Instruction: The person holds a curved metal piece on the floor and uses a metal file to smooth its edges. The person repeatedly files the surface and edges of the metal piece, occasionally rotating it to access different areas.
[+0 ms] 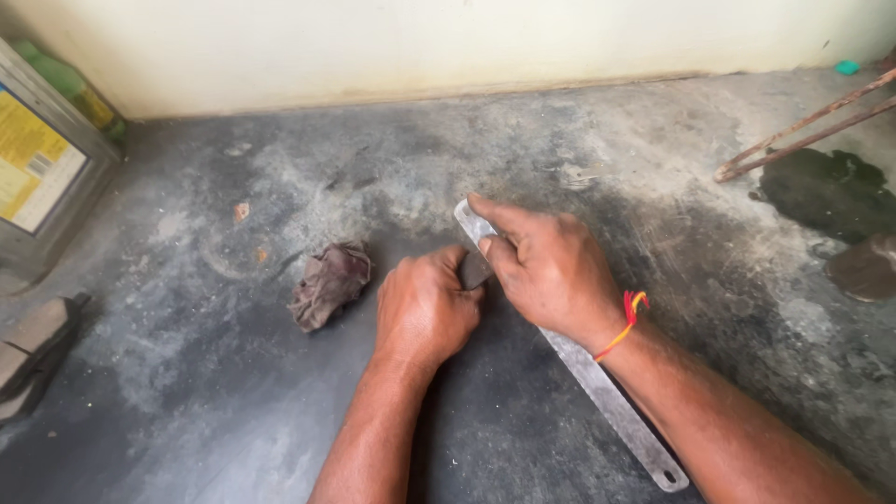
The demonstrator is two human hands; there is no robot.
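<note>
Pressing right hand grips blade; left hand fisted on it; rag at nine o'clock.

A big metal tin stands on the floor at the far left, by the wall. It is square and grey. A yellow label with a white patch covers its front side.

long grey metal strip, perhaps a blade, flat
</note>
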